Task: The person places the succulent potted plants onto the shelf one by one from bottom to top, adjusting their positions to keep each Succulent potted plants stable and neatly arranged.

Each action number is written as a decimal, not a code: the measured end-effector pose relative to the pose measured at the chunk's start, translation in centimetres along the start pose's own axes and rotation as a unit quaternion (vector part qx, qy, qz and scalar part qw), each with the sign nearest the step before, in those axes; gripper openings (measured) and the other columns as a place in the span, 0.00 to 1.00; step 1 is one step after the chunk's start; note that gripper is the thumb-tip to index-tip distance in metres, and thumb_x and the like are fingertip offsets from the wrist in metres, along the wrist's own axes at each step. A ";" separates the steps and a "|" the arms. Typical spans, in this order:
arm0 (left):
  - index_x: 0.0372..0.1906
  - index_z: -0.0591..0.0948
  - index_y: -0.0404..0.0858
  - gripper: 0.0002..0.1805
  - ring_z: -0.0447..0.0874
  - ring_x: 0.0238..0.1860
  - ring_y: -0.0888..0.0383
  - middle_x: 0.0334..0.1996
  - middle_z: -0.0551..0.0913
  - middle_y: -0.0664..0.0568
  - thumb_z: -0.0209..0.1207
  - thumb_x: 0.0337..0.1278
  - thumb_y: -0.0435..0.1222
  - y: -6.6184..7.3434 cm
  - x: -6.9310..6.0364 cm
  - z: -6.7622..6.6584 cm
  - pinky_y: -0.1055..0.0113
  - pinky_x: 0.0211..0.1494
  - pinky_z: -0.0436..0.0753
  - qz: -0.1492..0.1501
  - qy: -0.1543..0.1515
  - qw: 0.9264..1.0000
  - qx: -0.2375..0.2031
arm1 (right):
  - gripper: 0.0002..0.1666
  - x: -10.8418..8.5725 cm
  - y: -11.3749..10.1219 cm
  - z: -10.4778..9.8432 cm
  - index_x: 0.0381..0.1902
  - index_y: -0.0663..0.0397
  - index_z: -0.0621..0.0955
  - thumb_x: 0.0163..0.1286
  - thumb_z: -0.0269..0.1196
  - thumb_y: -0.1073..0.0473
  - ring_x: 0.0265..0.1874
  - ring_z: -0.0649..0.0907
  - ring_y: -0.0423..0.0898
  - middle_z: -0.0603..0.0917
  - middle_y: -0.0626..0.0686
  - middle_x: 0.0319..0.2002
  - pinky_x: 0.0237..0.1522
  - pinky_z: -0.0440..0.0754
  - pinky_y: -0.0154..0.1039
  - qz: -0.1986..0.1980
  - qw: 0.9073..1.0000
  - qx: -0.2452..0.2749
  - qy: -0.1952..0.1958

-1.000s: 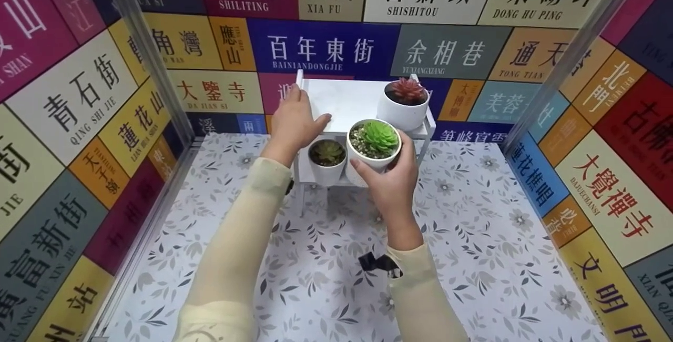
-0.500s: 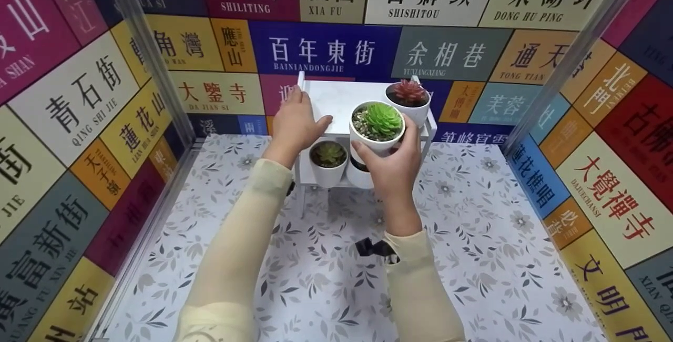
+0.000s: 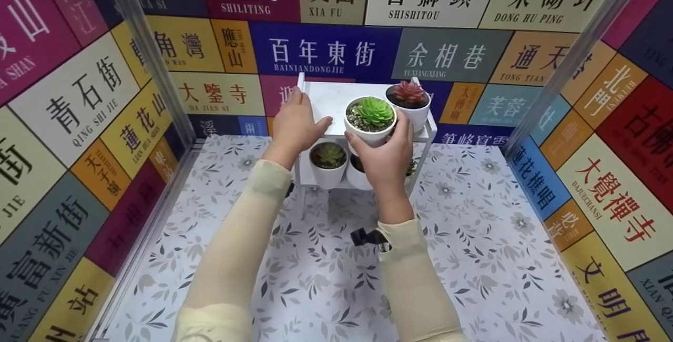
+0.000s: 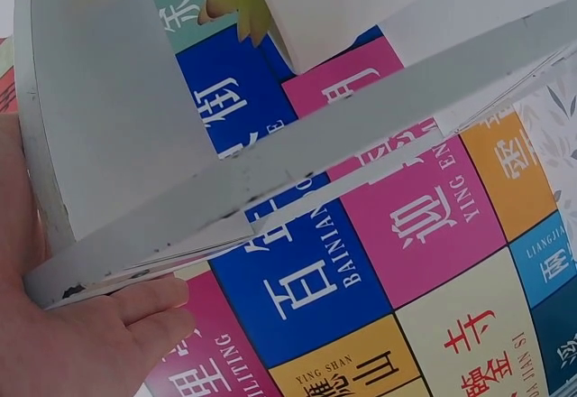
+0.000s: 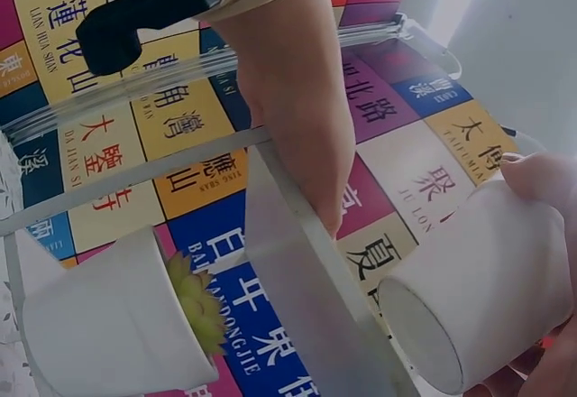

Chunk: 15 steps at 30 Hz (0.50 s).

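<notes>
My right hand [image 3: 386, 150] grips a white pot with a bright green succulent [image 3: 374, 111], lifted at the front edge of the white two-tier plant stand's [image 3: 326, 101] top shelf. In the right wrist view, the pot [image 5: 487, 280] is tilted, its underside showing. My left hand [image 3: 295, 123] holds the stand's left side, thumb over the top shelf and fingers along the outside; the left wrist view shows the stand's corner between thumb and fingers [image 4: 149, 311]. At the top right stands a white pot with a red succulent [image 3: 409, 101].
Below, a potted dark green succulent [image 3: 328, 166] stands at the left of the lower shelf. Beside it, another white pot [image 3: 359, 176] is mostly hidden by my right hand. Patterned sign walls [image 3: 326, 47] enclose the floral-covered table [image 3: 326, 279].
My right hand has raised the green succulent's pot from in front of the lower shelf to the top shelf's level, then shifted it slightly left. My left hand stays in place.
</notes>
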State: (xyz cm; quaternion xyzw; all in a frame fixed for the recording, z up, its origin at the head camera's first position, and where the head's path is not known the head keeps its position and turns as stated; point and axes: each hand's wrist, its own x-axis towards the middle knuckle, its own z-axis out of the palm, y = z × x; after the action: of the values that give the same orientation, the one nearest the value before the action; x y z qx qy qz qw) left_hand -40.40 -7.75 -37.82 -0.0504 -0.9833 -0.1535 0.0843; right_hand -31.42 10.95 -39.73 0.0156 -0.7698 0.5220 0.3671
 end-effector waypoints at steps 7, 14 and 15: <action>0.84 0.57 0.29 0.57 0.50 0.87 0.39 0.87 0.50 0.37 0.55 0.70 0.68 0.0 0.2 0.1 0.49 0.88 0.60 -0.008 -0.007 1.000 0.004 | 0.60 0.4 0.4 0.3 0.74 0.58 0.72 0.50 0.84 0.40 0.67 0.79 0.51 0.79 0.58 0.66 0.73 0.78 0.50 -0.008 1.000 -0.026 0.002; 0.84 0.56 0.29 0.56 0.50 0.87 0.41 0.87 0.50 0.37 0.55 0.71 0.67 -0.1 0.1 0.0 0.50 0.89 0.59 -0.005 -0.005 1.000 0.004 | 0.67 1.1 0.3 0.3 0.81 0.58 0.66 0.52 0.83 0.36 0.68 0.77 0.56 0.75 0.64 0.68 0.72 0.78 0.56 0.007 0.997 -0.069 -0.022; 0.84 0.56 0.28 0.56 0.50 0.87 0.41 0.87 0.51 0.37 0.55 0.71 0.67 -0.1 0.1 0.1 0.51 0.89 0.59 -0.004 -0.004 1.000 0.003 | 0.67 1.2 0.3 0.3 0.81 0.58 0.66 0.52 0.83 0.35 0.67 0.77 0.57 0.74 0.64 0.68 0.72 0.78 0.56 0.010 0.997 -0.074 -0.026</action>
State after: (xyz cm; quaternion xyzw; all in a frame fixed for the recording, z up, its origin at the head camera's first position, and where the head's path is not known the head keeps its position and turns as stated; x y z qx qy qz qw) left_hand -40.50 -7.82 -37.91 -0.0469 -0.9842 -0.1507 0.0801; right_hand -32.58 11.23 -39.35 -0.0061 -0.8158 0.4665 0.3418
